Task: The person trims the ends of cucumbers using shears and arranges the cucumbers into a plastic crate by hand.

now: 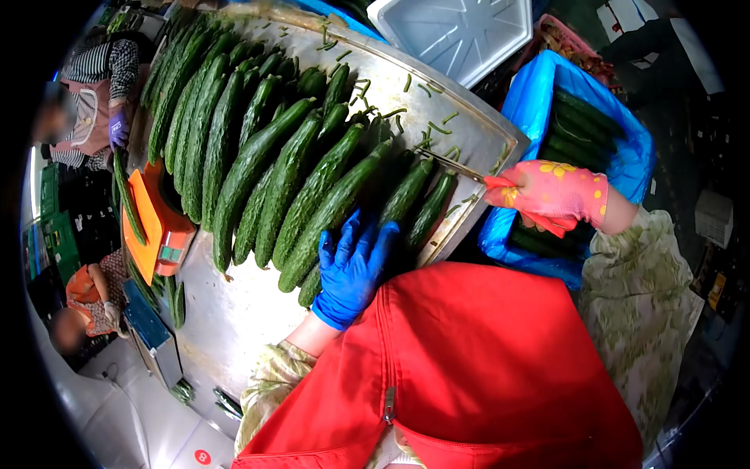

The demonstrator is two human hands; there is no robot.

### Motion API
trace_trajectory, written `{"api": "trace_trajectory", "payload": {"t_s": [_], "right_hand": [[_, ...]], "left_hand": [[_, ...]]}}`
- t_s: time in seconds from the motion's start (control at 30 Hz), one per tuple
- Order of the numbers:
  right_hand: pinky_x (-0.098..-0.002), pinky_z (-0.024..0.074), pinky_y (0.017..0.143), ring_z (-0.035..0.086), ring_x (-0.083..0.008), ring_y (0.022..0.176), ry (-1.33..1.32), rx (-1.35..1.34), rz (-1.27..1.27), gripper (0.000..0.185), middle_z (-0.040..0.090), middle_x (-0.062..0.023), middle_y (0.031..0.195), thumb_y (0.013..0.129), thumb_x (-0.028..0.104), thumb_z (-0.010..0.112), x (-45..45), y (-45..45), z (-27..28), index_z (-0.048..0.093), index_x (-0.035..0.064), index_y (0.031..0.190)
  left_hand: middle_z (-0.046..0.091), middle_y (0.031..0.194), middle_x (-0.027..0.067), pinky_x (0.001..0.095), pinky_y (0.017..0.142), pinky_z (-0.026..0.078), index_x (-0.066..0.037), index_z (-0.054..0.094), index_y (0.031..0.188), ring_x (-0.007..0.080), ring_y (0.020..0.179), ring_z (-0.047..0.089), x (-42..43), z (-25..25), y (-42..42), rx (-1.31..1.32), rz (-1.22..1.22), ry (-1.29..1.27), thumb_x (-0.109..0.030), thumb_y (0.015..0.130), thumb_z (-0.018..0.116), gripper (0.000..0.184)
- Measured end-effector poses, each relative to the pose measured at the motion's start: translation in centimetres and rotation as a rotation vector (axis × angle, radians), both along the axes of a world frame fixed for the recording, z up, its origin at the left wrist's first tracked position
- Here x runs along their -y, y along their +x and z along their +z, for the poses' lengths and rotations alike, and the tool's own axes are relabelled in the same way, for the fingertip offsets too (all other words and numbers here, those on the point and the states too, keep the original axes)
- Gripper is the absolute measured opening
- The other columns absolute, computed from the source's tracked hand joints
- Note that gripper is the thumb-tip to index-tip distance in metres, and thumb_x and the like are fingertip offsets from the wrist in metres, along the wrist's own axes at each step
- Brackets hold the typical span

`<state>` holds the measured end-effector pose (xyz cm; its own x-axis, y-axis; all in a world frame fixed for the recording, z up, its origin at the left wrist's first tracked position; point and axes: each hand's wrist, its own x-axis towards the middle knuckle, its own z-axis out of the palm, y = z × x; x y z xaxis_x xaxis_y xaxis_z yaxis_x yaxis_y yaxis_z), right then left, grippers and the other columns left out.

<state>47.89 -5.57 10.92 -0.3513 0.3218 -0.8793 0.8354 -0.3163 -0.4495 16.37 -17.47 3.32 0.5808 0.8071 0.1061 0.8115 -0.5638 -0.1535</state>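
Note:
My left hand [350, 270], in a blue glove, is open with its fingers spread against the near ends of the cucumbers [336, 207]. These lie side by side in a long row on the metal table [211, 313]. In my right hand [551, 195], which wears a pink glove with yellow flowers, is a knife [457, 166]. Its thin blade points left across the far ends of the nearest cucumbers. Small cut stem pieces [439, 127] are scattered beyond the row.
At right stands a crate lined with blue plastic [523, 102], holding cucumbers. A white foam lid [457, 35] lies at the back. An orange scale [148, 227] sits at left, where a person in a purple glove [119, 125] holds a cucumber. Another person [98, 293] is farther down.

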Motion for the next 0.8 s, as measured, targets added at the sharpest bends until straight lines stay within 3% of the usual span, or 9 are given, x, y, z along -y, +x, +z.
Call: {"api": "trace_trajectory", "payload": {"t_s": [0.27,0.47,0.57,0.7,0.73,0.8], "right_hand": [[-0.0302,0.0444,0.046,0.056,-0.0163,0.043,-0.023,0.005,-0.055,0.039,0.058,-0.0081,0.06,0.093,0.04,0.054,-0.4,-1.6,-0.8,0.059,0.0016,0.089],[-0.0294,0.0439,0.046,0.057,-0.0141,0.049,0.089,-0.083,-0.228,0.037,0.056,-0.0061,0.058,0.094,0.038,0.054,1.8,-0.7,-0.3,0.06,0.0017,0.099],[-0.0333,0.0383,0.035,0.048,-0.0154,0.034,0.089,-0.078,-0.236,0.041,0.052,-0.0057,0.054,0.095,0.04,0.051,3.5,0.8,1.4,0.053,0.0014,0.08],[-0.0335,0.0392,0.038,0.046,-0.0163,0.032,0.068,0.032,-0.093,0.046,0.051,-0.0073,0.051,0.095,0.041,0.051,4.2,1.2,2.4,0.05,0.0028,0.069],[-0.0344,0.0475,0.054,0.062,-0.0202,0.054,0.039,0.129,-0.049,0.044,0.062,-0.0086,0.063,0.093,0.043,0.052,3.8,0.6,3.3,0.062,0.0005,0.091],[-0.0347,0.0478,0.054,0.062,-0.0201,0.055,0.073,0.129,-0.013,0.045,0.062,-0.0093,0.063,0.092,0.044,0.052,3.4,0.0,3.1,0.061,-0.0002,0.089]], "left_hand": [[0.059,0.123,0.0033,0.0527,0.113,0.014,-0.028,0.058,0.128,0.0261,0.125,0.049,-0.1,-0.2,-0.2,-0.002,-0.021,0.03,-0.025,0.082,0.061,0.046],[0.06,0.122,0.003,0.0515,0.113,0.015,-0.028,0.059,0.127,0.0259,0.124,0.05,-0.1,-0.3,-0.2,0.03,-0.024,0.033,-0.025,0.082,0.061,0.045],[0.06,0.121,0.0026,0.0508,0.113,0.016,-0.027,0.06,0.125,0.0258,0.124,0.05,-0.1,0.0,-0.1,0.024,-0.019,0.032,-0.024,0.082,0.061,0.043],[0.06,0.119,0.003,0.0506,0.113,0.017,-0.027,0.06,0.124,0.0259,0.124,0.049,-0.2,-0.2,0.1,0.063,-0.011,0.03,-0.023,0.082,0.061,0.042],[0.06,0.119,0.0032,0.0505,0.113,0.017,-0.027,0.06,0.124,0.0259,0.124,0.05,-0.2,-0.2,0.1,0.068,-0.012,0.031,-0.023,0.082,0.061,0.042],[0.06,0.118,0.0035,0.0505,0.112,0.017,-0.027,0.06,0.124,0.0259,0.124,0.05,-0.2,-0.2,0.0,0.07,-0.017,0.032,-0.023,0.082,0.061,0.042]]}}
